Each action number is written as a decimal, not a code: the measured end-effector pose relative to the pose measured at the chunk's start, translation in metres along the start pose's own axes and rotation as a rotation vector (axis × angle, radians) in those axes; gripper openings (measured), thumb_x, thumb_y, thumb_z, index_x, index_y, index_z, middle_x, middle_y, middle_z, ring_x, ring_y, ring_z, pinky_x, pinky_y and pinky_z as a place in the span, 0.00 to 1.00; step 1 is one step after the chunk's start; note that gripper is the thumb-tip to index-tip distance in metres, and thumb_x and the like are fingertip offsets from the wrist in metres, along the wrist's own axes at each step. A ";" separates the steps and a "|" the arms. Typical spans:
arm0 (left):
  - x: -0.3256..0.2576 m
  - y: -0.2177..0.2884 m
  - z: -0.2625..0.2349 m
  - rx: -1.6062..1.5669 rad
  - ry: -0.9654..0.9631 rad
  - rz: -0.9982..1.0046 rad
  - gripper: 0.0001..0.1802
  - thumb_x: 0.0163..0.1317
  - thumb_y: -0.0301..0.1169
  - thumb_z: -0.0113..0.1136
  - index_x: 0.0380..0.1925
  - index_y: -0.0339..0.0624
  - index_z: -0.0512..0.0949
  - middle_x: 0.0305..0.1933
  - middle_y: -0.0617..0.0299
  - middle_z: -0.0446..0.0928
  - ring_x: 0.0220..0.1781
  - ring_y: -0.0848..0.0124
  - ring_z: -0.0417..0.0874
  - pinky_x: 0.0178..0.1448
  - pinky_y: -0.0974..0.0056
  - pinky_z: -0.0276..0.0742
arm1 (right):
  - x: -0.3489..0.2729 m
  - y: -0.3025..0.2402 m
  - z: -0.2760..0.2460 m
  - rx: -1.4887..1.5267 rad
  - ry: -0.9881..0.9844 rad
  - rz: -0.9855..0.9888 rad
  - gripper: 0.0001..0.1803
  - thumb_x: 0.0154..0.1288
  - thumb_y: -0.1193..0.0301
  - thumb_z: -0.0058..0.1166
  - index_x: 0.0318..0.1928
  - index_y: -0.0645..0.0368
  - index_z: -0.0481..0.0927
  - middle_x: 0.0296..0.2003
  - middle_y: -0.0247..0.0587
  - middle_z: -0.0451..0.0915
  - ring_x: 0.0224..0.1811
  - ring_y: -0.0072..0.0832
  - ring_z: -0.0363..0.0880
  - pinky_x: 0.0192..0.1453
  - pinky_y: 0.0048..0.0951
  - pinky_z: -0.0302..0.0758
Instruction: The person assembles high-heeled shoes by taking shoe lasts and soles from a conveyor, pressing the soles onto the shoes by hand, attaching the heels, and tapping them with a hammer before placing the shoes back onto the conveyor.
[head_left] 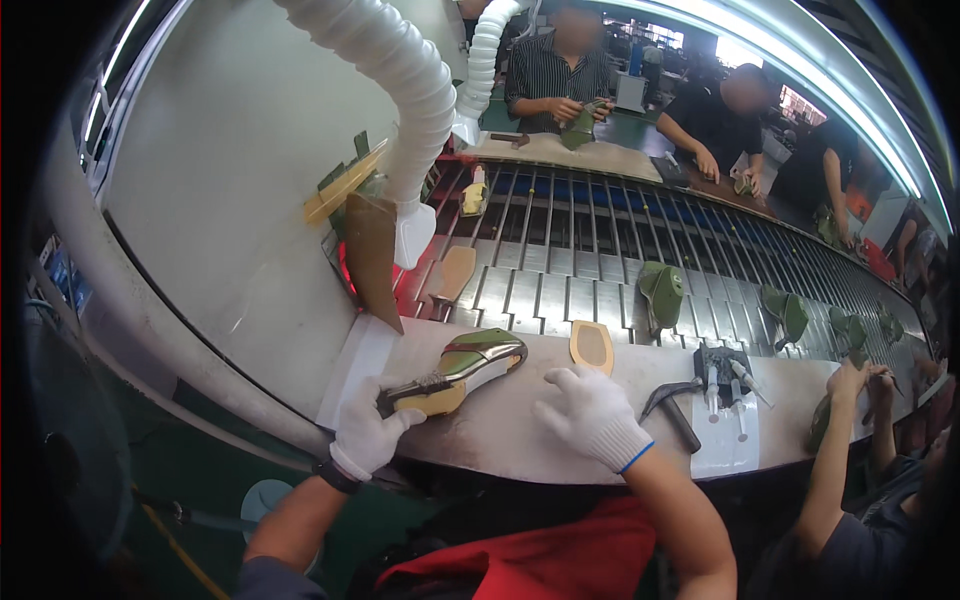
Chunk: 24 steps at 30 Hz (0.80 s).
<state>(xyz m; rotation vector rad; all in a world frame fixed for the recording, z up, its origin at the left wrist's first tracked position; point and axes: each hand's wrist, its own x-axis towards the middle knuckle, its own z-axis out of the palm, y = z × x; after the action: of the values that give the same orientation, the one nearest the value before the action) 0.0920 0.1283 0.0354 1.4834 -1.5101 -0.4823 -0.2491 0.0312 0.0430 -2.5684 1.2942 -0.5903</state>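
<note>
In a white knit glove, my left hand (368,428) grips one end of a shoe (470,362) lying tilted on the bench. Its upper is green with a dark shiny band, and the underside is tan and pale. My right hand (588,418), gloved too, hovers over the bench to the right of the shoe, fingers apart and holding nothing. Just beyond it a tan sole-shaped piece (591,347) lies at the bench's far edge. A hammer (678,415) with a dark head rests right of my right hand.
Several white syringe-like tools (738,405) stand around a black block (718,366). Past the bench runs a metal conveyor (560,296) carrying green shoe parts (661,295) and another sole piece (457,272). A white hose (405,110) hangs down at left. Co-workers (560,80) stand opposite and at right.
</note>
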 end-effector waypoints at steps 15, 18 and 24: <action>0.104 0.069 0.031 -0.654 0.138 0.184 0.21 0.77 0.23 0.62 0.68 0.32 0.76 0.65 0.49 0.85 0.66 0.63 0.87 0.76 0.55 0.81 | -0.014 -0.002 0.054 0.920 0.368 0.676 0.12 0.77 0.68 0.66 0.39 0.65 0.83 0.33 0.37 0.85 0.36 0.22 0.82 0.43 0.29 0.79; 0.109 0.067 0.032 -0.770 0.103 0.133 0.23 0.77 0.23 0.62 0.69 0.31 0.75 0.67 0.44 0.84 0.71 0.59 0.85 0.77 0.52 0.82 | -0.034 -0.022 0.051 0.629 0.624 0.514 0.10 0.74 0.72 0.67 0.47 0.66 0.82 0.47 0.52 0.88 0.45 0.37 0.89 0.54 0.36 0.83; 0.101 0.056 0.022 -0.877 0.031 0.107 0.20 0.79 0.26 0.61 0.67 0.29 0.76 0.64 0.42 0.85 0.66 0.54 0.88 0.74 0.48 0.85 | -0.114 -0.056 0.040 0.379 0.599 0.403 0.10 0.73 0.80 0.62 0.52 0.67 0.79 0.74 0.77 0.74 0.66 0.57 0.86 0.67 0.45 0.82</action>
<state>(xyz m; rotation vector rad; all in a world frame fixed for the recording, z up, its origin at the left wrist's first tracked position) 0.0599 0.0387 0.1037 0.7125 -1.1082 -0.9037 -0.2516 0.1563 -0.0026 -1.8103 1.6116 -1.4174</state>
